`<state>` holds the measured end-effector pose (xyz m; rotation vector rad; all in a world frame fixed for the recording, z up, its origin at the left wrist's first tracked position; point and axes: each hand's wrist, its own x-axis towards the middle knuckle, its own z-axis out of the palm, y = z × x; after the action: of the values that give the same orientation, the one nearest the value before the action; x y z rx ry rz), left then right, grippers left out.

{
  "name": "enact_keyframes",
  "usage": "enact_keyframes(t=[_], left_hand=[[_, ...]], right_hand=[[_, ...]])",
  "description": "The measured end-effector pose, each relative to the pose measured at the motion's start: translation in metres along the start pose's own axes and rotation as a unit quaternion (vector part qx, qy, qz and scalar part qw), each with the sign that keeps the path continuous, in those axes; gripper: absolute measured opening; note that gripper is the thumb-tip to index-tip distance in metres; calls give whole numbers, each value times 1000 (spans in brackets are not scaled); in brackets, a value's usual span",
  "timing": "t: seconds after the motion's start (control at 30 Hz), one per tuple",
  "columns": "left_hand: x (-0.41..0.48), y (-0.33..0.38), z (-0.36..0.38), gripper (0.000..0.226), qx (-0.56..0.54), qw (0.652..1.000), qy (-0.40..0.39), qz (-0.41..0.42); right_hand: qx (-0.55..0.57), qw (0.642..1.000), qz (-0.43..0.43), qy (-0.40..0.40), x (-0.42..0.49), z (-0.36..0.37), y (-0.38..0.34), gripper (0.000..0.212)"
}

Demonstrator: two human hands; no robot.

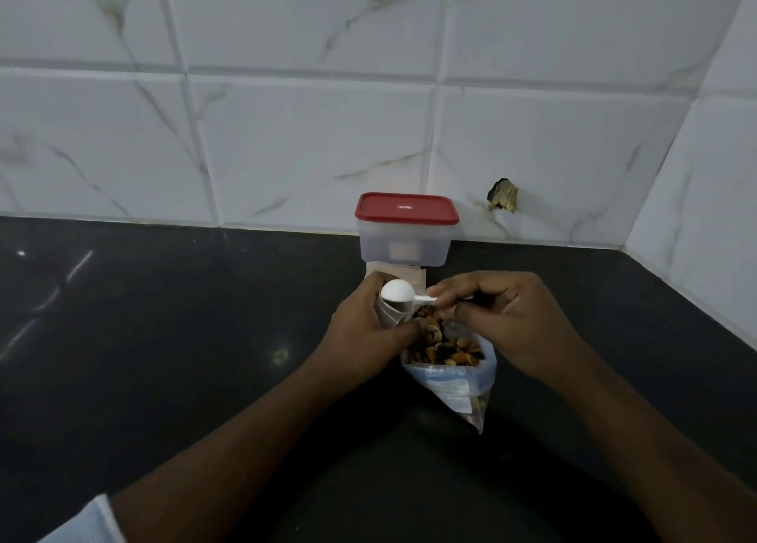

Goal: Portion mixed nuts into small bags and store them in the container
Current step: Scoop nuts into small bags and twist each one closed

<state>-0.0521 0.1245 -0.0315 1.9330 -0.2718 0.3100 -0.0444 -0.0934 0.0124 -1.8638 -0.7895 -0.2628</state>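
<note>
A large clear bag of mixed nuts [446, 354] lies open on the black counter in front of me. My left hand [364, 329] grips a small clear bag [393, 315] upright by its mouth, just left of the nuts. My right hand [512, 317] pinches the handle of a white plastic scoop [399, 290], whose bowl is tipped over the small bag's opening. Behind them, against the wall, stands a clear plastic container with a red lid [405, 231], the lid on.
The black counter [164, 338] stretches wide to the left and ends at tiled walls behind and to the right. Some pale flat sheets or bags [399, 276] lie under the container's front. A chipped hole [503, 200] marks the wall tile.
</note>
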Motion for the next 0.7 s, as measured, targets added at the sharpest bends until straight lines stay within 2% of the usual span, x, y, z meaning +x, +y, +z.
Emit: enact_keyframes(t=[0.13, 0.23, 0.33, 0.43, 0.53, 0.6, 0.7], left_hand=[[-5, 0, -1, 34, -37, 999, 19, -6], [-9, -2, 0, 29, -47, 998, 36, -5], [-10, -2, -1, 26, -33, 999, 30, 4], [-10, -2, -2, 25, -48, 998, 39, -6], [-9, -3, -3, 27, -57, 997, 38, -18], [-8, -3, -5, 28, -70, 997, 33, -27], [-6, -1, -6, 29, -85, 995, 22, -38]], right_hand=[[3, 999, 12, 47, 2, -14, -1, 29], [-113, 992, 18, 56, 2, -24, 1, 28], [-207, 978, 29, -3, 1, -26, 5, 30], [-224, 971, 39, -70, 0, -21, 6, 31], [-243, 960, 67, -124, 1, -22, 3, 23], [-274, 952, 74, -113, 2, -27, 1, 22], [-288, 955, 36, -54, 3, -32, 2, 26]])
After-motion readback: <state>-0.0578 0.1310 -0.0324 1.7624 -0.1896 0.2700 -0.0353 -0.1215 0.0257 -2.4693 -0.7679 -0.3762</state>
